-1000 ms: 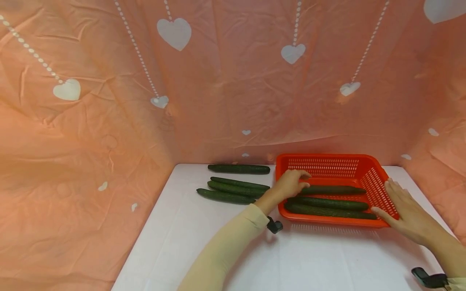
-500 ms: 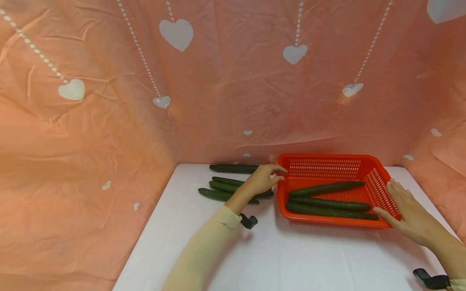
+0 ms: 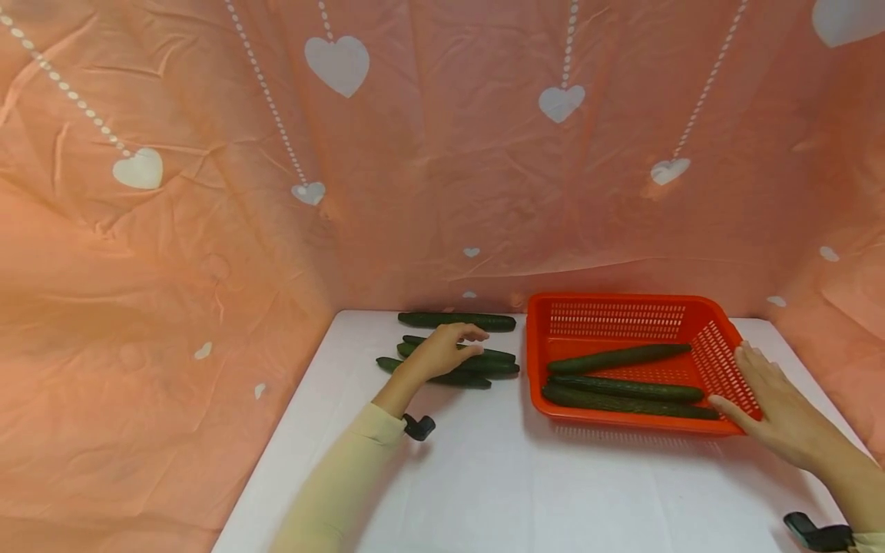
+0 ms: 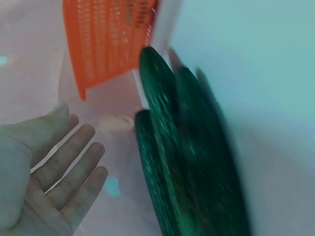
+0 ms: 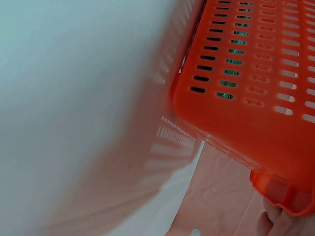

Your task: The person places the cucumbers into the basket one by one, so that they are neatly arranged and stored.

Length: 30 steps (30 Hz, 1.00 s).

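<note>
My left hand (image 3: 442, 349) hovers over a group of three cucumbers (image 3: 494, 368) on the table, holding nothing. In the left wrist view that hand (image 4: 54, 172) has its fingers spread apart, beside the dark green cucumbers (image 4: 165, 128). Another cucumber (image 3: 456, 321) lies alone behind the group. To the right stands a red plastic basket (image 3: 622, 299) with slotted walls, and three cucumbers (image 3: 625, 388) lie inside it. My right hand (image 3: 781, 411) rests on the basket's right rim with its fingers straight. The right wrist view shows its fingers (image 5: 283, 223) at the rim, partly out of frame.
A white cloth covers the table (image 3: 525, 491). Behind and at both sides hangs an orange-pink sheet (image 3: 415, 192) printed with white hearts. The basket's back side stands near the table's far edge.
My left hand has left the basket and moved left to above the cucumbers on the table. One cucumber in the basket now lies slightly slanted. The right hand has stayed on the rim.
</note>
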### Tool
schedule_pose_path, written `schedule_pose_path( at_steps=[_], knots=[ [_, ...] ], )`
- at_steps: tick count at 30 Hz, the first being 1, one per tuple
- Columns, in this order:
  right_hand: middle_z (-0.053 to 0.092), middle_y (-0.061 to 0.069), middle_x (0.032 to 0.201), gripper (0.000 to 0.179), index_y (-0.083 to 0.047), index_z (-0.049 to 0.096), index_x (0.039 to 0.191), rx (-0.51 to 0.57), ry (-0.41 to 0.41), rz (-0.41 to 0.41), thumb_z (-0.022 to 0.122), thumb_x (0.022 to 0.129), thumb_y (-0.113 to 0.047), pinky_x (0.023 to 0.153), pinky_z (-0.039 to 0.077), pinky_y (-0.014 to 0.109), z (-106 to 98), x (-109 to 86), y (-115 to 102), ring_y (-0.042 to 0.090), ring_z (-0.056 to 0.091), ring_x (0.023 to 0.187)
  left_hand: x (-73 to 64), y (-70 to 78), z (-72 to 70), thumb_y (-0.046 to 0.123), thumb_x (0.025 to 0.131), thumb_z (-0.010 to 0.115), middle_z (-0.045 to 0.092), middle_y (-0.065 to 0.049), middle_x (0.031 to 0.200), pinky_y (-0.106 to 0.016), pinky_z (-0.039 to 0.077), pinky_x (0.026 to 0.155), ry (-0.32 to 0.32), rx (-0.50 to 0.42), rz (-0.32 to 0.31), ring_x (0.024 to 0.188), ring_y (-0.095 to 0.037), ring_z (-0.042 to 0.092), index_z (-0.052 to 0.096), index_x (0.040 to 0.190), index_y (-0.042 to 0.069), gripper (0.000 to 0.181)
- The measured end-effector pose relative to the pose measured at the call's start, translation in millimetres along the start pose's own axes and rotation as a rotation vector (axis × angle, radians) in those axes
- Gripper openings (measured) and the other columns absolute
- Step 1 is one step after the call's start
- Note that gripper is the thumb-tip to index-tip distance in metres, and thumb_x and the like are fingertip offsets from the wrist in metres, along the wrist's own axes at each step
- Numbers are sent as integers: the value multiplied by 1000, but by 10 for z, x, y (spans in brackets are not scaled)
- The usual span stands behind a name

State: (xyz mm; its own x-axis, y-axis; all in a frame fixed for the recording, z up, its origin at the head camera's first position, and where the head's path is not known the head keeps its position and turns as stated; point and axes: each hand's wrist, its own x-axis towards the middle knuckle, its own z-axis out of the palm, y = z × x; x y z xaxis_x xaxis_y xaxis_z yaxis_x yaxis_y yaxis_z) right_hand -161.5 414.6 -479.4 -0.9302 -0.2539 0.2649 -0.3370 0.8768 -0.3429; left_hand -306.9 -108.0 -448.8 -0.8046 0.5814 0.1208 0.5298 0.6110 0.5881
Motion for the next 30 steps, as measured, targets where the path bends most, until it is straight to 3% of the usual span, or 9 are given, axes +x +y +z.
schedule_pose_path(
  at_steps=[8, 20, 26, 30],
  knots=[
    [3, 39, 171, 96, 11, 3, 166, -14, -1, -1, 65, 106, -32, 122, -20, 19, -19, 4, -18, 38, -11, 165, -286, -275, -146, 21, 105, 73, 72, -10, 137, -50, 50, 114, -25, 12, -110, 133, -31, 64, 73, 135, 7, 33],
    [1, 38, 172, 97, 9, 1, 167, -9, -24, 29, 63, 106, -34, 123, -21, 21, -14, -3, -48, 42, -10, 164, -667, -711, -338, 25, 102, 77, 71, -10, 137, -52, 51, 112, -8, 84, -190, 131, -33, 64, 74, 133, 12, 34],
    [0, 38, 172, 97, 9, 0, 167, -17, -45, 48, 62, 107, -36, 123, -23, 24, -25, 7, -52, 42, -12, 164, -792, -888, -379, 26, 101, 78, 67, -13, 144, -58, 44, 118, -11, 93, -232, 143, -39, 55, 75, 133, 14, 34],
    [-1, 37, 172, 98, 8, 0, 167, -16, -41, 51, 62, 107, -37, 122, -23, 23, -21, 7, -48, 43, -11, 164, -838, -976, -399, 26, 100, 79, 70, -12, 139, -58, 43, 119, -16, 116, -248, 143, -39, 55, 76, 130, 14, 33]
  ],
)
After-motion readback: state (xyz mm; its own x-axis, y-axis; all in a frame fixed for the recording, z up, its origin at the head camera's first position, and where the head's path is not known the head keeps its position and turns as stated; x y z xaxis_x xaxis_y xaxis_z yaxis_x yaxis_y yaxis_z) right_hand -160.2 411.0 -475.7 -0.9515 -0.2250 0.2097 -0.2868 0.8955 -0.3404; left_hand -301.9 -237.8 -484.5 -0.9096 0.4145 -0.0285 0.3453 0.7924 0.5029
